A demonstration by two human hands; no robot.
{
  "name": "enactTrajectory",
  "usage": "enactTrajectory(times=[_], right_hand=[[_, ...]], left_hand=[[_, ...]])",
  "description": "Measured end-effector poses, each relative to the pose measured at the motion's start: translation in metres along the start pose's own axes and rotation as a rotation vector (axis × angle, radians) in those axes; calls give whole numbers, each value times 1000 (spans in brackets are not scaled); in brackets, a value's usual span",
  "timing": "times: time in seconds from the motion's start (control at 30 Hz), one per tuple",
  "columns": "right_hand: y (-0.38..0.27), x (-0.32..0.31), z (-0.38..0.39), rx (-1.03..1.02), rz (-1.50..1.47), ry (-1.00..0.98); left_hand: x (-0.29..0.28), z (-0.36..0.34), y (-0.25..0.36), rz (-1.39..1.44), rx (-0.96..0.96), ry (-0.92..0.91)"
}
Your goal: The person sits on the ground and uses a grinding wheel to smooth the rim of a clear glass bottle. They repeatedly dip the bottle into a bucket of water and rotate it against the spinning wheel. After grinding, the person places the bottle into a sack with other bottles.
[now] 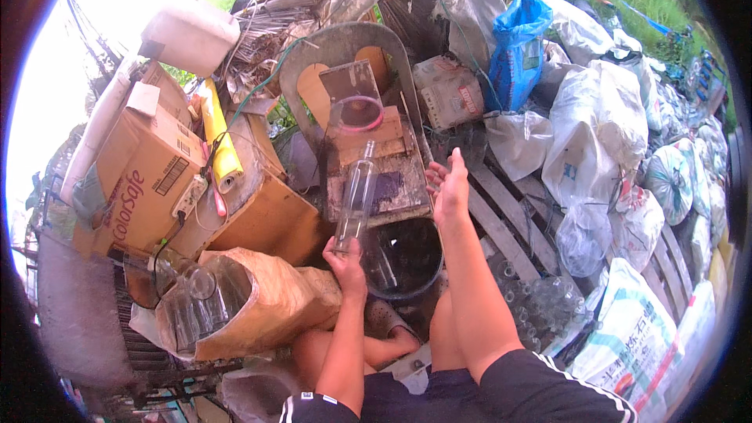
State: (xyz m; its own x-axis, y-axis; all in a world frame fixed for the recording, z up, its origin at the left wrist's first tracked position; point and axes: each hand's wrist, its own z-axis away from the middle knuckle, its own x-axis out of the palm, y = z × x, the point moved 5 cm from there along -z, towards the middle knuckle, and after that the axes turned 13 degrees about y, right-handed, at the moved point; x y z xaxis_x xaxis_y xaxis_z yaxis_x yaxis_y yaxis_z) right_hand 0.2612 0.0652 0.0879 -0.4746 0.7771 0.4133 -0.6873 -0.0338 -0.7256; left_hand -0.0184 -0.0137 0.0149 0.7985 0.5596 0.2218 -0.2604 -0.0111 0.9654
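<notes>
My left hand (345,265) grips a clear glass bottle (357,196) near its base, with the neck pointing up and away from me. My right hand (450,192) is raised to the right of the bottle, its fingers stretched out and nothing in it. Below and between the hands stands a black tub (401,291) with something dark inside that I cannot make out. Behind the bottle is a grey plastic chair (296,82) bearing worn wooden pieces (362,150) and a pink-rimmed ring (377,122).
At my left, a brown paper sack (274,305) holds several glass bottles (200,305). Beyond it stand a cardboard box (153,160) and a power strip (189,194). On the right lie wooden slats (505,215), small glass bottles (548,305), stuffed white sacks (591,137) and a blue bag (518,51).
</notes>
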Motion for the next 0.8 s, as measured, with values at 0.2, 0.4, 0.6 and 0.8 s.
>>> enactTrajectory(times=[0.2, 0.4, 0.6, 0.8], right_hand=[[-28, -9, 2, -23, -75, -34], [-49, -22, 6, -55, -60, -62], [-64, -33, 10, -78, -24, -88], [-66, -32, 12, -57, -14, -112]], left_hand=[[-39, -27, -3, 98, -122, -42], [-37, -60, -16, 96, -103, -69], [-30, -78, -19, 85, -120, -95], [-36, -88, -28, 80, -107, -61]])
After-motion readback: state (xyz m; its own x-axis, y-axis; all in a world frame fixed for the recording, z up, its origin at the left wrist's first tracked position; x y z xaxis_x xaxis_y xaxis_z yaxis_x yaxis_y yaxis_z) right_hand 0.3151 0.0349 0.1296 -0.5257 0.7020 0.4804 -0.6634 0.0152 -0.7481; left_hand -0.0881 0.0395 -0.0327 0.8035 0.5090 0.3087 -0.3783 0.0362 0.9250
